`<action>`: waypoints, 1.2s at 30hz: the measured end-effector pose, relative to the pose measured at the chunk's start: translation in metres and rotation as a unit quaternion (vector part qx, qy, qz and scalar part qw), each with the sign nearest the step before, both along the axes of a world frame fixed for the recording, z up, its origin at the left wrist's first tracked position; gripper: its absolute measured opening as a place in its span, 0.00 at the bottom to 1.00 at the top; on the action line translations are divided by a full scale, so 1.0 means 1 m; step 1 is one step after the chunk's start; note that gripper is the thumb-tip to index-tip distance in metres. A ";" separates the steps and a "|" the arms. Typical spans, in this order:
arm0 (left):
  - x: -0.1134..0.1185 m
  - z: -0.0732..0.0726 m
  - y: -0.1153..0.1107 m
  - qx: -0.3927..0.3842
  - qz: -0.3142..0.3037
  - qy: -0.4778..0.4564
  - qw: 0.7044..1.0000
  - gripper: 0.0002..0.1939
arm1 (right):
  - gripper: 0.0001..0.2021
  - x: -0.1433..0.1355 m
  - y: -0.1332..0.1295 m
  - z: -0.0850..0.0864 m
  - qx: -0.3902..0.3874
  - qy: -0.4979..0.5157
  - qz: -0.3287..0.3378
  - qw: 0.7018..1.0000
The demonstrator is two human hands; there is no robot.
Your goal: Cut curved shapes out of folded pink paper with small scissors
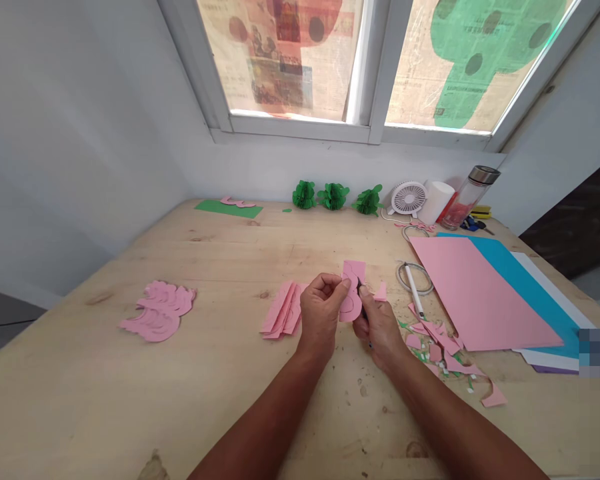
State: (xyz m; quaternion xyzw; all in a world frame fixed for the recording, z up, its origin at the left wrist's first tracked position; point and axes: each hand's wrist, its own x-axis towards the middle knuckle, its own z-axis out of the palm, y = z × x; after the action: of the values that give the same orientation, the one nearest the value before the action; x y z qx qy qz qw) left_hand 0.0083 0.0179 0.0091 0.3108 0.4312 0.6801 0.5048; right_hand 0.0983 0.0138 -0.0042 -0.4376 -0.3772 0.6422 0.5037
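My left hand (323,310) pinches the left side of a pink piece of paper (351,303) with curved outlines drawn on it. At its right edge, my right hand (379,323) is closed on dark scissors (363,308), mostly hidden by the fingers. The paper's lower right side has a rounded cut edge. Beside my left hand lie several folded pink paper strips (280,313). A small pink offcut (381,292) is just past my right hand. Farther left rests a pile of scalloped pink cutouts (157,312).
Pink and green scraps (445,343) lie right of my hands, near a white pen (414,290). Coloured sheets (485,293) are stacked at right. Behind stand green paper ornaments (333,196), a small fan (409,199) and a glass bottle (471,199). A green sheet (227,209) lies back left.
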 end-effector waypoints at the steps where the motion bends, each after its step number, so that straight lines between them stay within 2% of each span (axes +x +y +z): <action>1: 0.000 0.000 0.000 -0.001 0.000 0.002 1.000 0.09 | 0.22 0.000 0.000 0.000 -0.003 0.000 -0.003 1.000; 36: -0.003 0.007 0.002 -0.021 -0.015 0.008 1.000 0.08 | 0.24 0.001 0.001 0.000 -0.003 -0.008 0.017 1.000</action>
State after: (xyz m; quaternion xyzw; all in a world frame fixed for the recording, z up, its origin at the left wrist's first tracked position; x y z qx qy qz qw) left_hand 0.0055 0.0199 0.0160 0.3117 0.4449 0.6608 0.5179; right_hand 0.0997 0.0149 -0.0038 -0.4375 -0.3865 0.6484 0.4886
